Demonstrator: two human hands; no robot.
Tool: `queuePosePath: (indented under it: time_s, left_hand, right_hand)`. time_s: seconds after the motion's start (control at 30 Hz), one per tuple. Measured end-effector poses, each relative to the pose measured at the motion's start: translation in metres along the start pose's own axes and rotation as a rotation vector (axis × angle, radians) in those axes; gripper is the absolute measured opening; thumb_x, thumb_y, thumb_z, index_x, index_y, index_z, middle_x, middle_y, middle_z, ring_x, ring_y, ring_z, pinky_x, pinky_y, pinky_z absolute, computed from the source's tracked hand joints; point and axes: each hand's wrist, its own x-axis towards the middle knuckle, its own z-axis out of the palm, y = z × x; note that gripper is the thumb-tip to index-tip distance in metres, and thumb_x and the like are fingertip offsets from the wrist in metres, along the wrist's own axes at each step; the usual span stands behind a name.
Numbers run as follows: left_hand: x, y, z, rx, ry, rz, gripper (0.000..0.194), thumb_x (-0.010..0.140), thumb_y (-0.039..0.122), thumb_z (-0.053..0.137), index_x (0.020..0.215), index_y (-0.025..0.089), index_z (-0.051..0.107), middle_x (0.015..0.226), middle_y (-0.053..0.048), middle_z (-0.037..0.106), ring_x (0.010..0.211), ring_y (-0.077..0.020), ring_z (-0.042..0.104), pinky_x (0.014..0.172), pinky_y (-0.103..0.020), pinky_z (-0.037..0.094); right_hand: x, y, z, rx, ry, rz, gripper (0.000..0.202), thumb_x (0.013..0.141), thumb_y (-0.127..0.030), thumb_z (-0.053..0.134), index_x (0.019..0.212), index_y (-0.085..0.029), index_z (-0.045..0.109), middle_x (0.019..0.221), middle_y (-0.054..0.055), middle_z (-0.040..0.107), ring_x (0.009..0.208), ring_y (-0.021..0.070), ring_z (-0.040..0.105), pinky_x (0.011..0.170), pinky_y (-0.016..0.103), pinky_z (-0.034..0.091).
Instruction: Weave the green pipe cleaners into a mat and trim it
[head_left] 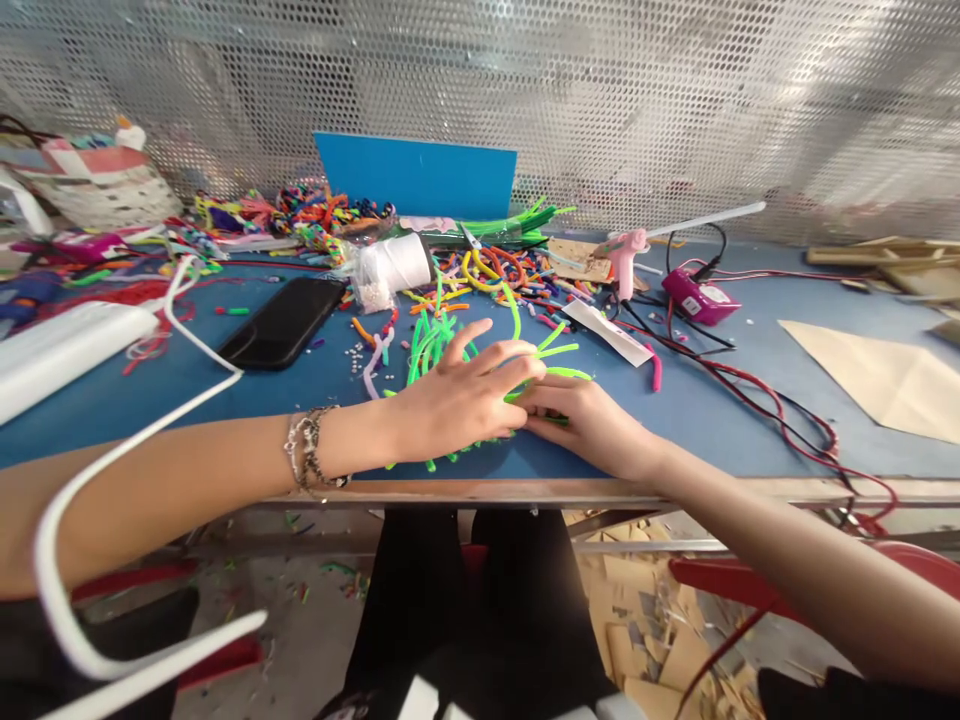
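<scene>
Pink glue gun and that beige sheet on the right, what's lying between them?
A magenta box, with red and black cables running along its near side, as the head view shows.

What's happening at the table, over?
Both hands together at green pipe cleaners. Phone left. Pink glue gun beyond, right.

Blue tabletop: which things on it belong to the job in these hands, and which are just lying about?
In the job:
- bright-green fuzzy strips, at the left hand and right hand

Lying about, apparently:
- black phone
- white spool
- purple box
- beige sheet
- pink glue gun, untouched, though possibly useful
</scene>
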Motion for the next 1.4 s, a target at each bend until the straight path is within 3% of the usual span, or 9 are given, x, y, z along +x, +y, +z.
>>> queuePosePath:
  time_s: [0.2, 0.4, 0.53, 0.63, 0.73, 0.83, 0.97, 1.1, 1.4]
  left_hand:
    - [-0.007, -0.002, 0.000, -0.059, 0.026, -0.037, 0.016, 0.082, 0.023, 0.058, 0.068, 0.023, 0.065, 0.110, -0.001, 0.055, 0.115, -0.0214, 0.041, 0.108, -0.047, 0.007]
    - [-0.012, -0.014, 0.000, -0.180, -0.065, -0.043, 0.011, 0.082, 0.027, 0.058, 0.076, 0.024, 0.066, 0.107, -0.003, 0.057, 0.107, -0.0216, 0.046, 0.103, -0.047, 0.017]
    - [-0.015, -0.023, 0.003, -0.278, -0.156, 0.035, 0.016, 0.086, 0.031, 0.052, 0.092, 0.022, 0.064, 0.110, -0.006, 0.056, 0.100, -0.0200, 0.051, 0.095, -0.040, 0.032]
    - [-0.018, -0.025, 0.006, -0.276, -0.155, 0.052, 0.019, 0.087, 0.031, 0.049, 0.097, 0.021, 0.062, 0.113, -0.008, 0.055, 0.101, -0.0213, 0.052, 0.090, -0.036, 0.039]
    - [-0.019, -0.024, 0.008, -0.261, -0.150, 0.045, 0.020, 0.086, 0.029, 0.049, 0.100, 0.020, 0.060, 0.108, -0.009, 0.056, 0.101, -0.0227, 0.052, 0.091, -0.036, 0.040]
    - [-0.019, -0.023, 0.007, -0.303, -0.190, 0.019, 0.023, 0.086, 0.030, 0.049, 0.105, 0.018, 0.056, 0.108, -0.010, 0.056, 0.103, -0.0230, 0.052, 0.091, -0.035, 0.040]
    - [-0.021, -0.026, 0.004, -0.454, -0.250, -0.142, 0.037, 0.082, 0.034, 0.055, 0.114, 0.018, 0.044, 0.114, -0.009, 0.052, 0.105, -0.0196, 0.052, 0.091, -0.030, 0.041]
    - [-0.022, -0.028, 0.005, -0.412, -0.273, -0.181, 0.045, 0.080, 0.038, 0.055, 0.116, 0.014, 0.042, 0.120, -0.013, 0.047, 0.112, -0.0221, 0.047, 0.095, -0.034, 0.038]
    - [-0.018, -0.028, 0.006, -0.233, -0.293, -0.141, 0.047, 0.079, 0.044, 0.052, 0.113, 0.013, 0.049, 0.119, -0.013, 0.052, 0.112, -0.0254, 0.047, 0.100, -0.038, 0.033]
  right_hand:
    - [0.000, 0.000, 0.002, -0.036, -0.019, 0.018, 0.019, 0.088, -0.017, 0.044, 0.078, -0.013, 0.061, 0.076, 0.006, 0.059, 0.069, 0.0135, 0.056, 0.062, 0.025, 0.046]
    - [-0.001, 0.000, 0.002, -0.061, -0.029, 0.021, 0.017, 0.086, -0.014, 0.046, 0.080, -0.012, 0.061, 0.077, 0.006, 0.059, 0.068, 0.0123, 0.055, 0.062, 0.024, 0.045]
    - [-0.001, -0.014, -0.006, -0.234, -0.103, 0.027, 0.018, 0.087, -0.017, 0.044, 0.090, -0.014, 0.061, 0.080, 0.007, 0.059, 0.068, 0.0143, 0.055, 0.061, 0.026, 0.045]
    - [0.006, -0.026, -0.012, -0.300, -0.033, 0.021, 0.027, 0.090, -0.020, 0.036, 0.097, -0.012, 0.060, 0.084, 0.010, 0.060, 0.077, 0.0188, 0.057, 0.068, 0.032, 0.047]
    - [0.017, -0.026, -0.008, -0.272, 0.008, 0.062, 0.033, 0.090, -0.020, 0.032, 0.113, -0.007, 0.053, 0.107, 0.017, 0.058, 0.099, 0.0238, 0.056, 0.083, 0.039, 0.046]
    - [0.020, -0.012, 0.001, -0.236, -0.133, 0.141, 0.042, 0.092, -0.025, 0.025, 0.123, -0.004, 0.045, 0.124, 0.020, 0.052, 0.116, 0.0255, 0.049, 0.097, 0.044, 0.040]
    - [0.011, 0.005, 0.008, -0.217, -0.274, 0.193, 0.053, 0.093, -0.039, 0.024, 0.136, -0.008, 0.029, 0.142, 0.016, 0.034, 0.132, 0.0243, 0.031, 0.106, 0.047, 0.028]
    - [0.006, 0.006, 0.008, -0.268, -0.350, 0.206, 0.065, 0.090, -0.050, 0.026, 0.140, -0.009, 0.022, 0.147, 0.016, 0.023, 0.136, 0.0259, 0.018, 0.109, 0.052, 0.016]
    - [0.006, 0.003, 0.008, -0.290, -0.339, 0.222, 0.060, 0.091, -0.048, 0.026, 0.139, -0.012, 0.026, 0.147, 0.012, 0.025, 0.135, 0.0240, 0.023, 0.109, 0.051, 0.018]
